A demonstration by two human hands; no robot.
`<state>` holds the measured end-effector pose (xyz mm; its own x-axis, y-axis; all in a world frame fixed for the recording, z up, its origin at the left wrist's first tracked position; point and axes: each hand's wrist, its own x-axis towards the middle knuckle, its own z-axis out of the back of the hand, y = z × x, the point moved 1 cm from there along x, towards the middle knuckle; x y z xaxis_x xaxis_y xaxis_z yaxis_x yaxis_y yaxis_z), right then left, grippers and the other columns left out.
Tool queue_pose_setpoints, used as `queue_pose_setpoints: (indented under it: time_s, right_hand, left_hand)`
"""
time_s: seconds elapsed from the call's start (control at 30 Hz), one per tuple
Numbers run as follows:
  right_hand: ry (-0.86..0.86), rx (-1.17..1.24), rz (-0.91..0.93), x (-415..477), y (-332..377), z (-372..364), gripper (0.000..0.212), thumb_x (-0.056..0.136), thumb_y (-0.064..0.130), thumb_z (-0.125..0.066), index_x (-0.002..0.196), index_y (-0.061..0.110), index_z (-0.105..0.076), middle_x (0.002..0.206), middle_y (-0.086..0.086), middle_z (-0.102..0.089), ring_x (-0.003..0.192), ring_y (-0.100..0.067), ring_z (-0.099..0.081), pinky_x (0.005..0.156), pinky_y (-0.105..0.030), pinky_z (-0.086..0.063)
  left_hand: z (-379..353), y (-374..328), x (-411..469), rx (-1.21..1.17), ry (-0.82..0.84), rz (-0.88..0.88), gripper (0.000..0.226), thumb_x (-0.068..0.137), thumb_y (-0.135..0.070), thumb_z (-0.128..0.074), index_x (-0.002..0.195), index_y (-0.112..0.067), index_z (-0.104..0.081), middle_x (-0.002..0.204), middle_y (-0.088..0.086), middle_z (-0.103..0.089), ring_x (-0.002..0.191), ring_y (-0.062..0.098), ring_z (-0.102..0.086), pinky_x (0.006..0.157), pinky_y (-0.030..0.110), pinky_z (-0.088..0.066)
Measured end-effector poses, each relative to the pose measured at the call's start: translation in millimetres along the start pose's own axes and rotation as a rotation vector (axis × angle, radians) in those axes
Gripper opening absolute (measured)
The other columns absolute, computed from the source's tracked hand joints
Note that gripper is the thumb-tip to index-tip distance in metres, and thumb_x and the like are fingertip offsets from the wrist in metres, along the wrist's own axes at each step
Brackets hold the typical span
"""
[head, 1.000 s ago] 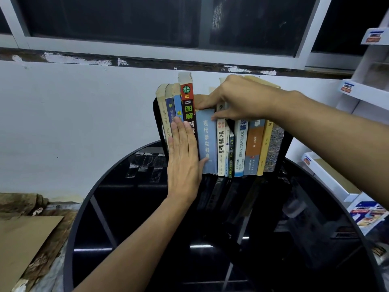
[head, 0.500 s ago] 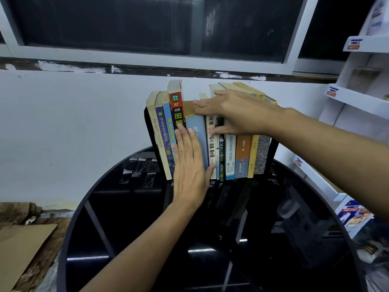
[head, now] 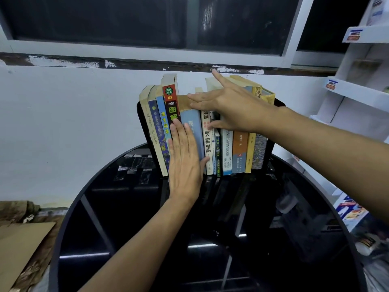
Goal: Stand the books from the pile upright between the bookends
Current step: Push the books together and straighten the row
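A row of several books (head: 228, 152) stands upright at the far edge of a round black glass table (head: 130, 239), held between a black left bookend (head: 141, 123) and a black right bookend (head: 279, 106). My left hand (head: 184, 163) lies flat against the spines at the left-middle, over a pale blue book (head: 192, 123) and a black-and-red book (head: 171, 102). My right hand (head: 229, 106) rests with straight fingers over the tops of the middle books, its thumb on the spines below. The leftmost books lean slightly left.
A white wall and a dark window are right behind the books. White display shelves (head: 357, 91) with labels stand at the right. Cardboard (head: 19, 245) lies on the floor at the left. Printed boxes (head: 351, 209) sit low at the right.
My right hand's fingers have straightened and spread over the book tops, the index finger lifting. The camera view has tilted up, so the row sits lower in frame. My left hand stays flat on the spines.
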<state>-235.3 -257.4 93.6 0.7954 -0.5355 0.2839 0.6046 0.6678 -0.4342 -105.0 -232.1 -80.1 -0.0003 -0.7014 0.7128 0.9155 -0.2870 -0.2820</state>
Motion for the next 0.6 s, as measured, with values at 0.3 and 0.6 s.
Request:
queue_pose_setpoints:
  time_s: [0.3, 0.6]
  right_hand:
    - [-0.002, -0.018, 0.002, 3.5, -0.3, -3.6, 0.075, 0.077, 0.033, -0.084, 0.143, 0.015, -0.053, 0.151, -0.001, -0.048, 0.136, -0.019, -0.05, 0.111, -0.043, -0.042]
    - [-0.145, 0.053, 0.022, -13.6, 6.2, 9.0, 0.058, 0.088, 0.025, -0.077, 0.14, 0.011, -0.056, 0.148, -0.007, -0.053, 0.132, -0.025, -0.052, 0.103, -0.047, -0.049]
  left_hand:
    - [1.2, -0.6, 0.9, 0.021, 0.015, 0.011, 0.104, 0.095, -0.045, -0.061, 0.157, 0.002, 0.007, 0.161, 0.021, 0.025, 0.152, 0.033, 0.021, 0.127, 0.048, -0.003]
    - [8.0, -3.1, -2.3, -0.082, 0.001, 0.001, 0.104, 0.095, -0.04, -0.064, 0.158, -0.002, 0.008, 0.165, 0.019, 0.021, 0.154, 0.03, 0.019, 0.127, 0.05, -0.004]
